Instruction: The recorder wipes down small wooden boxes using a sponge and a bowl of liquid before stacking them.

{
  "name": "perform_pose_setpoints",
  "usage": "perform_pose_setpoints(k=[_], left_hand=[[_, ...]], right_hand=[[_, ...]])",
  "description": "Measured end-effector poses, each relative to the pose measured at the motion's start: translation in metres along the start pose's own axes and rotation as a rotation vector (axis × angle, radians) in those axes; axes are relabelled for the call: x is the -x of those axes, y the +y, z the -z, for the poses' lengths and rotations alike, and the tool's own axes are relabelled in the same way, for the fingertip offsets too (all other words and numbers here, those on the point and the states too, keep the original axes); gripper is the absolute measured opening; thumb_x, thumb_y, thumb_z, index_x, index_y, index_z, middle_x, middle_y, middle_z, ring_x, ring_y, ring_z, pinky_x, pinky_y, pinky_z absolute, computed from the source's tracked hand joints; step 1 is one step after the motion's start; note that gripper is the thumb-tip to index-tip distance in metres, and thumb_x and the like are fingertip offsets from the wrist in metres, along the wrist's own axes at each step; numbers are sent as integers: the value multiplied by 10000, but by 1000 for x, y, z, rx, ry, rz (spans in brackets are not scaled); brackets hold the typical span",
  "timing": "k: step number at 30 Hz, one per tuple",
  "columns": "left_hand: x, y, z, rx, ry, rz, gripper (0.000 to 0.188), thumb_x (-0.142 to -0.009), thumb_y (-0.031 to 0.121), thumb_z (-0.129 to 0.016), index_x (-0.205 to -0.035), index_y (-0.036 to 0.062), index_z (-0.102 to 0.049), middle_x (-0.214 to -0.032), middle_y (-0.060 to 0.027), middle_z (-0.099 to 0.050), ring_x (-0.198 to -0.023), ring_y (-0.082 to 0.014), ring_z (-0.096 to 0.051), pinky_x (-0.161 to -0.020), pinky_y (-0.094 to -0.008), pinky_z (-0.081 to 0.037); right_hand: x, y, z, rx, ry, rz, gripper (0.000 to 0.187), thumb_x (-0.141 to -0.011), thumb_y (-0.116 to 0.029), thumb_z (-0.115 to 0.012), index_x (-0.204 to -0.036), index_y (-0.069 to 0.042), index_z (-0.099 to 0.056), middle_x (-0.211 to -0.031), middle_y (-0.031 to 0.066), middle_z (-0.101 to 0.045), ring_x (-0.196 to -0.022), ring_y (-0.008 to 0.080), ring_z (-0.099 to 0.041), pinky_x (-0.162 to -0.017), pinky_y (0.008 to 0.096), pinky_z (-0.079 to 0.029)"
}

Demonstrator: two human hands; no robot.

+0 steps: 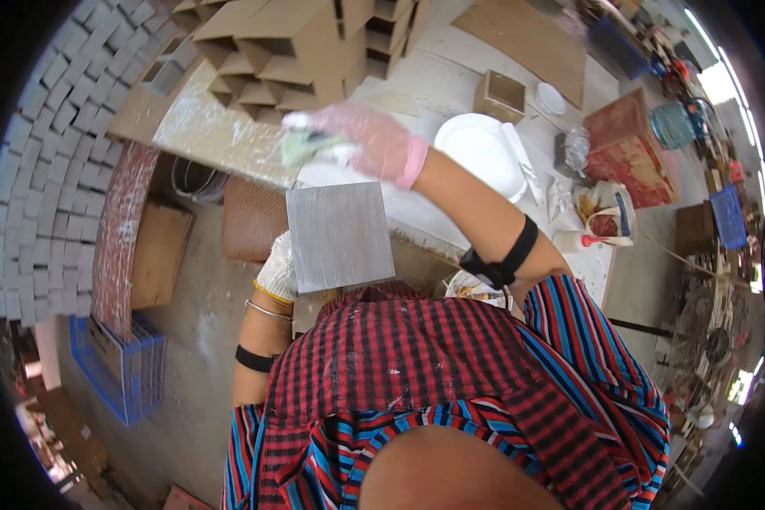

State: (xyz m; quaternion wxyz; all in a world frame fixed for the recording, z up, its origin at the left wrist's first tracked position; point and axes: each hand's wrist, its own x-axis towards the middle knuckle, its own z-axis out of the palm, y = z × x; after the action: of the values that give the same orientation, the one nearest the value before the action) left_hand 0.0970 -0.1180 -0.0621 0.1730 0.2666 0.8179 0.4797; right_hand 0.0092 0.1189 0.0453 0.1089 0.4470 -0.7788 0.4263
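While the left hand [279, 270] holds a grey block [340, 238] by its left side, the right hand [361, 140], forearm angled leftward, hangs above the bench [440, 89], grip closed around a pale-green pad [301, 150].

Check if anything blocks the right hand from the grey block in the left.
Nothing visible. The right hand, holding a blurred pale green item, is beyond the far edge of the grey block; only tabletop shows in the gap. The left hand holds the block's left side, clear of that gap. Depth can't be judged.
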Motion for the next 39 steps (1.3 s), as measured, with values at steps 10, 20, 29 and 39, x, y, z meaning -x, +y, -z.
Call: perform_pose_setpoints(k=[10, 20, 29, 39], left_hand=[[62, 51, 79, -533, 247, -289, 324, -775, 277, -591, -1033, 85, -629, -1037, -134, -619, -971, -351, -561, -848, -419, -435], [135, -14, 203, -806, 403, -399, 336, -784, 273, -575, -1065, 95, -621, -1076, -161, -598, -974, -354, -562, -846, -461, -430], [99, -111, 248, 1226, 825, 96, 455, -919, 359, -463, -1246, 43, -457, -1234, -106, -516, -1126, -279, -496, -947, -404, -415], [30, -143, 366, 1223, 1113, 139, 350, -937, 343, -437, -1108, 51, -527, -1064, -113, -603, -920, -263, -612, -776, -391, -537]], right_hand=[[-20, -58, -26, -243, 306, -557, 436, -824, -250, -568, -1235, -114, -514, -1151, 108, -588, -1001, 200, -559, -916, 298, -400], [-1, -44, -162, -170, 507, -936, 540, -838, -328, -555, -1233, 32, -476, -1202, 219, -532, -1141, 327, -489, -982, 357, -351], [-14, -26, -187, -238, 392, -1040, 513, -832, -290, -571, -1234, 16, -481, -1184, 221, -541, -1127, 324, -499, -973, 353, -358], [-42, 6, -194, -262, 231, -971, 428, -822, -219, -560, -1206, -35, -517, -1153, 171, -570, -1093, 286, -526, -957, 341, -367]])
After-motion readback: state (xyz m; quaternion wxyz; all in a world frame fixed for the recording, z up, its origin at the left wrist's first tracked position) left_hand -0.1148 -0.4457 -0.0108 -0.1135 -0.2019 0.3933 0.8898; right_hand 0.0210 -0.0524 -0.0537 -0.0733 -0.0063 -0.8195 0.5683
